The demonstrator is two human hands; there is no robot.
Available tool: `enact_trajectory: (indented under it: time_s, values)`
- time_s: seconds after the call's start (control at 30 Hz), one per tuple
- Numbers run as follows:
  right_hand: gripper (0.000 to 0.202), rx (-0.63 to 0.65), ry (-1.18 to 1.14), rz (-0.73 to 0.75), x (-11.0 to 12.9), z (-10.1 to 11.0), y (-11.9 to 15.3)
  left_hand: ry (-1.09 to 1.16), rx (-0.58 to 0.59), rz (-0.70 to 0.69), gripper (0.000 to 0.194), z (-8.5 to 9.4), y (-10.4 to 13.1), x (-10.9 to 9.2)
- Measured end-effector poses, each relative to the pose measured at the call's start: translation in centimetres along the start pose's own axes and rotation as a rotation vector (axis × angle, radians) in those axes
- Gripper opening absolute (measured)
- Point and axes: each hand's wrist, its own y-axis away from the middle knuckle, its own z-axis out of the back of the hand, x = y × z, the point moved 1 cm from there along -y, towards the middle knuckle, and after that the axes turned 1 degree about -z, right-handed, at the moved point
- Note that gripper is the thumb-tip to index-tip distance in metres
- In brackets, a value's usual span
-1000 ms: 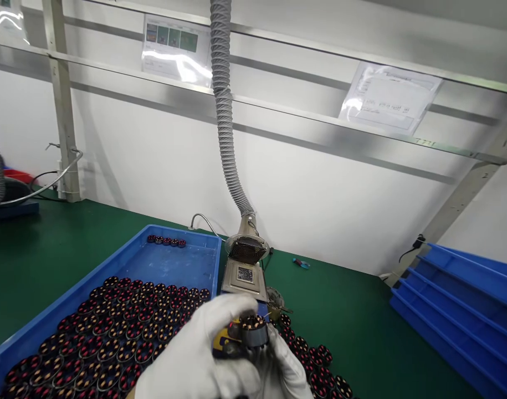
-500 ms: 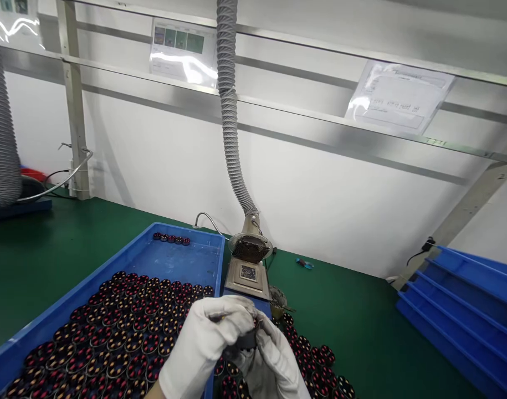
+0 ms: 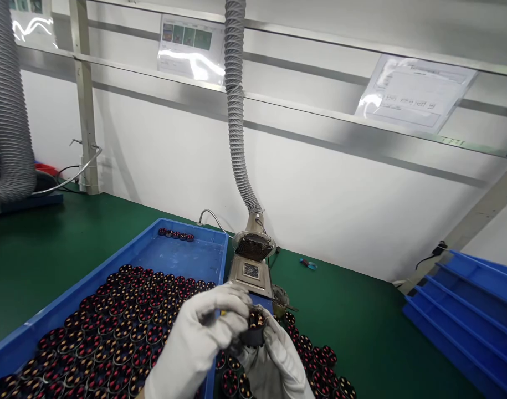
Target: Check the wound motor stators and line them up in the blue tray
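A black ring-shaped motor stator (image 3: 254, 331) with copper-coloured coils is held up in front of me, its open top facing up. My right hand (image 3: 280, 349), in a white glove, grips it from the right and below. My left hand (image 3: 207, 327), also gloved, is closed at its left side, fingertips near the upper rim. A small yellow bit (image 3: 223, 313) shows between the left fingers; what it belongs to is hidden. Many similar stators (image 3: 124, 327), with red or copper-coloured coils, fill the near part of a blue tray (image 3: 197, 257) to the left.
Behind my hands stands a metal hot plate or solder pot (image 3: 249, 277) under a fume hood with a grey hose (image 3: 236, 127). More stators (image 3: 319, 366) lie on the green table at right. Blue-handled cutters (image 3: 308, 264) lie farther back. Stacked blue trays (image 3: 465, 310) stand far right.
The view has shifted slightly. My left fingers have opened away from the stator's top a little, so its copper-coloured coils show more. My right hand keeps its grip.
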Motion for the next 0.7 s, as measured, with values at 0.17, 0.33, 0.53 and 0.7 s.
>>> enact_trajectory:
  time_s: [0.17, 0.33, 0.53, 0.7]
  values:
    - [0.027, -0.001, -0.010, -0.018, 0.1, 0.1, 0.1, -0.185, -0.006, 0.175, 0.028, 0.6, 0.2, -0.6]
    - [0.025, 0.004, -0.109, -0.068, 0.0, -0.4, 0.3, -0.187, 0.171, 0.094, 0.013, -0.5, 0.4, -0.8]
    - [0.029, 0.099, -0.249, -0.251, 1.0, -0.8, 1.1, -0.109, -0.100, 0.063, 0.011, 0.7, 0.2, -0.3]
    - [0.028, 0.150, -0.300, -0.254, 0.7, -0.5, 1.0, -0.325, 0.216, 0.133, 0.046, 0.1, 0.7, -0.5]
